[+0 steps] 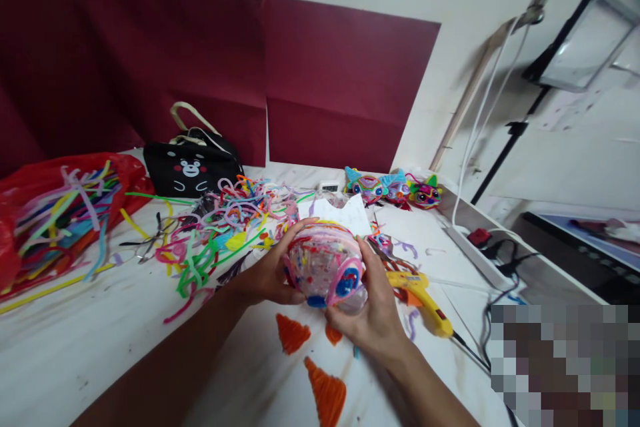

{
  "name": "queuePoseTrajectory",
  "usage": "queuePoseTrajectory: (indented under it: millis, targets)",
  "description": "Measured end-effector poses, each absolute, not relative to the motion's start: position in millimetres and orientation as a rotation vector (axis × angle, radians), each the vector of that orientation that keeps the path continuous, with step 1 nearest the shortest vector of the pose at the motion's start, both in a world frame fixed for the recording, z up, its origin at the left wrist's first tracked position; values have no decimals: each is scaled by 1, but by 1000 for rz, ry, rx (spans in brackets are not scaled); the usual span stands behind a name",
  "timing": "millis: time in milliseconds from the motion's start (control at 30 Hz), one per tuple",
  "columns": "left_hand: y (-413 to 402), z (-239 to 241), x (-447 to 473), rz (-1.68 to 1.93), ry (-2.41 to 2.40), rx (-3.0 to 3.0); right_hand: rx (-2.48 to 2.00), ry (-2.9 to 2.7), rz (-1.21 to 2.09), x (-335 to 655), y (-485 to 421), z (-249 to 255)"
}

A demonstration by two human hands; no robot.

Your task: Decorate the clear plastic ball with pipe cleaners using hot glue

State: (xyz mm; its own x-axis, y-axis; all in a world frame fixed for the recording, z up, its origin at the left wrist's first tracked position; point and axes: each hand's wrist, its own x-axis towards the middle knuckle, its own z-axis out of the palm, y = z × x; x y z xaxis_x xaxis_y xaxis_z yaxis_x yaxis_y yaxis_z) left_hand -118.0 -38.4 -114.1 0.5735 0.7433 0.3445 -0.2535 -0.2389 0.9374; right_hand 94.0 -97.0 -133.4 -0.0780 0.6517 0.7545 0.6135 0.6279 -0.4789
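Between both hands is a clear, rounded plastic animal head (320, 260), with pink pipe-cleaner bands on top, a pink-rimmed blue eye on its right side and a blue patch at its lower front. My left hand (277, 270) is closed around its left side. On the other side my right hand (373, 310) grips it, fingers along the edge and thumb beneath. Orange pipe-cleaner triangles (327, 393) lie on the white table below; one is partly covered by my right hand. A yellow hot glue gun (425, 297) lies to the right.
Loose pipe cleaners (240, 207) are heaped at the back left, near a red plastic bag (133, 170) and a black bag (200, 163). Decorated animal heads (367, 187) stand at the back. A power strip (480, 260) with cables runs along the right edge.
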Motion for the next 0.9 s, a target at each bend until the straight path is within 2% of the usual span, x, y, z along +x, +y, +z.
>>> queuePoseTrajectory:
  millis: [300,633,900]
  targets:
    - [-44,-112,-111,999,444,1385,-1068,-1722,222,95,-94,-137]
    - [-44,-106,-103,1079,456,1418,-1093,-1738,226,99,-92,-140]
    - [-42,-109,-101,1217,622,1572,-1145,-1607,373,108,-95,-126]
